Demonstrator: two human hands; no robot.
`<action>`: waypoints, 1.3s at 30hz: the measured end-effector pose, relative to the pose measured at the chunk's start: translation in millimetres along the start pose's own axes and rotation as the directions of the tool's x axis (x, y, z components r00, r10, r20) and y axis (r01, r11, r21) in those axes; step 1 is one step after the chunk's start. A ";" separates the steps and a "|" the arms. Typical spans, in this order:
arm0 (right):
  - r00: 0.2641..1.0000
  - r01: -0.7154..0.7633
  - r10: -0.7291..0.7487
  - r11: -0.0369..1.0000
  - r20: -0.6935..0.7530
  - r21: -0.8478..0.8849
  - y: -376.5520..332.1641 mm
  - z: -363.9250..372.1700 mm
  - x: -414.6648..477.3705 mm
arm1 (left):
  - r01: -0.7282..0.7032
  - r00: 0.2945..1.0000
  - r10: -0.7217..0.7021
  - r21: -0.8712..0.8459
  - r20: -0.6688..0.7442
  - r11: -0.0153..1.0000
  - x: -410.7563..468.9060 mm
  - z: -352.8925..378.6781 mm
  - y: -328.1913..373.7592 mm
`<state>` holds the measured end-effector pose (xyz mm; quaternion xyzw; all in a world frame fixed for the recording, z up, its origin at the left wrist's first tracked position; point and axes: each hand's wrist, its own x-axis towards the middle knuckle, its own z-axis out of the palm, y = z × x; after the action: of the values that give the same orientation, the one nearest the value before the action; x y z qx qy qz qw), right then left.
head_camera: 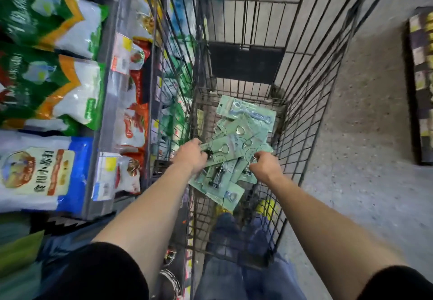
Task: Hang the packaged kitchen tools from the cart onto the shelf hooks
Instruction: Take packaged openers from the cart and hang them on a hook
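Bare forearms [150, 206] are reaching down into the wire cart [311, 121], where the left hand [191, 156] and right hand [264, 167] are each gripping green packaged kitchen tools [236, 135] heaped on its floor. Judging by that heap, most hanging is waiting; no hooks are showing.

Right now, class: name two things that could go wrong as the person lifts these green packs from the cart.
The green packs lie overlapped in a loose pile, so some may slide off and drop. The left hand and right hand grip packs low inside the wire cart; a corner could catch its mesh.
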<state>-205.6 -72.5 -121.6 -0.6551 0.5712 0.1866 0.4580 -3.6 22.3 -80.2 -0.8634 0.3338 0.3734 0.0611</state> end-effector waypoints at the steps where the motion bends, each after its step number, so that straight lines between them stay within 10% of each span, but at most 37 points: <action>1: 1.000 -0.016 0.016 1.000 -0.004 0.003 1.6 6.6 11.7 | 0.009 1.000 -0.008 -0.019 0.017 1.000 14.8 5.5 0.1; 10: 0.987 -0.146 0.140 0.987 0.084 0.067 8.1 87.9 85.5 | -0.041 0.985 0.037 0.015 0.169 0.999 102.5 70.5 -22.8; 18: 0.959 -0.264 0.280 0.842 0.038 0.471 13.1 116.0 108.7 | -0.106 0.988 0.093 0.099 0.126 0.989 137.9 97.3 -43.7; 25: 0.956 -0.259 0.292 0.772 0.038 0.581 19.3 119.2 109.8 | -0.082 0.991 0.096 -0.137 0.096 0.987 133.0 93.7 -43.2; 39: 0.978 -0.087 0.204 0.611 -0.050 0.787 20.0 34.6 52.2 | 0.094 0.951 0.156 -0.733 0.265 0.674 52.0 39.2 -0.9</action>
<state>-199.9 -73.0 -187.2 -0.3539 0.6764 -0.0875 0.6400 -0.8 9.3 -144.0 -0.7395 0.1559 0.6061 -0.2479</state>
